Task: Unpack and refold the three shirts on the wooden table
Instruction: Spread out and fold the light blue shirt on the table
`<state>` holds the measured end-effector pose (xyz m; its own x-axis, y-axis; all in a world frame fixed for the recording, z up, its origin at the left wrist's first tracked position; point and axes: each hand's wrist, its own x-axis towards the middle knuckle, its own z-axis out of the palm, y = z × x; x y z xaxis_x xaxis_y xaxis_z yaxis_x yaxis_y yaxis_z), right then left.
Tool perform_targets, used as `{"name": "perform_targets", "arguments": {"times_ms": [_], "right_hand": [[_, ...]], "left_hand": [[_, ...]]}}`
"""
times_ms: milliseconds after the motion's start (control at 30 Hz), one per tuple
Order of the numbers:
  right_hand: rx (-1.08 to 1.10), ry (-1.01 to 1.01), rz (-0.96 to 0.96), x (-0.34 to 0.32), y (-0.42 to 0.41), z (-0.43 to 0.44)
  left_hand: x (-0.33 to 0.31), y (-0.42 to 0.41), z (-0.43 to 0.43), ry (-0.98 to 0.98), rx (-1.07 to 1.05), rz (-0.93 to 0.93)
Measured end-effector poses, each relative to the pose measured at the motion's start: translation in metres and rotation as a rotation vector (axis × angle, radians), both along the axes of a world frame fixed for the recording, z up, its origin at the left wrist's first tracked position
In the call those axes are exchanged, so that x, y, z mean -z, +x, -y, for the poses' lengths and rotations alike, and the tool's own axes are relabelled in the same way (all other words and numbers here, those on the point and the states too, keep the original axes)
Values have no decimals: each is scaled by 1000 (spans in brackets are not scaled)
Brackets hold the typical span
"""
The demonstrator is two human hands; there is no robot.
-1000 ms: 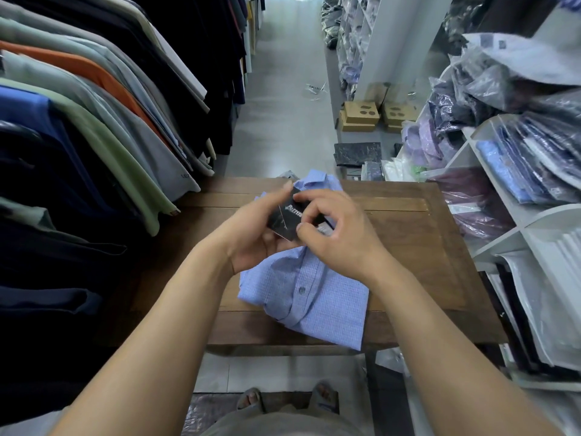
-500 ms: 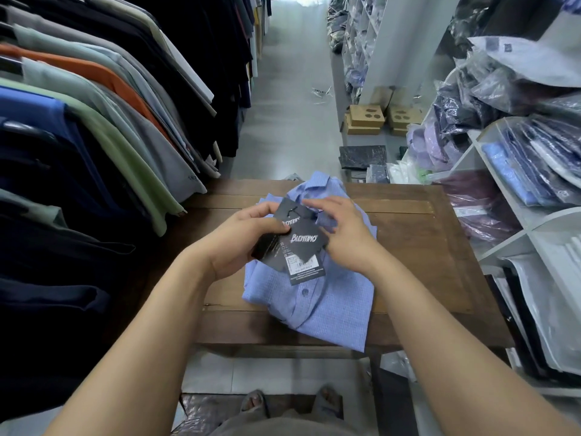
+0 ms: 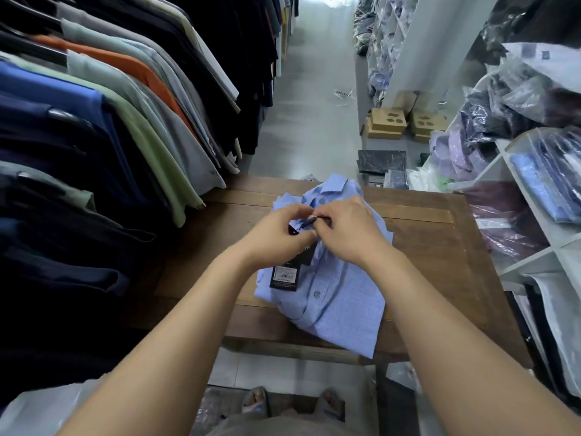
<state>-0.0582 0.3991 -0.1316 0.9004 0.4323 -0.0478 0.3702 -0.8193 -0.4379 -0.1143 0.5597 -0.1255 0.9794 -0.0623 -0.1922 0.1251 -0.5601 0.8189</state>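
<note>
A light blue checked shirt (image 3: pixel 333 297) lies folded on the wooden table (image 3: pixel 440 247), collar away from me, its near corner hanging over the front edge. Black hang tags (image 3: pixel 284 275) dangle on a black string from the shirt's upper front. My left hand (image 3: pixel 276 237) and my right hand (image 3: pixel 349 234) meet above the shirt's chest, fingers curled, both pinching the string of the tags near a button. Only this one shirt is visible on the table.
A rack of hanging shirts (image 3: pixel 110 121) crowds the table's left side. White shelves (image 3: pixel 534 190) with bagged shirts stand on the right. Cardboard boxes (image 3: pixel 386 124) and a dark packet (image 3: pixel 380 162) lie on the aisle floor beyond the table. My sandalled feet show below.
The tags that my hands held up in front of me now hang down against the shirt. Both hands have moved together onto the string near the collar.
</note>
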Motion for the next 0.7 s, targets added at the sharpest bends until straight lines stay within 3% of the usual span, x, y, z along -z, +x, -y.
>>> {"name": "perform_targets", "arguments": {"times_ms": [167,333,533,700], "right_hand": [[76,184,-42,10,5,13],[128,187,21,24,9,23],[164,317,234,32,10,32],[122,303,267,35,15,38]], "left_hand": [[14,7,3,204,12,87],[-1,12,-1,35,-39,173],[-1,17,-9,118,-102,215],[9,14,-18,178,-117,211]]}}
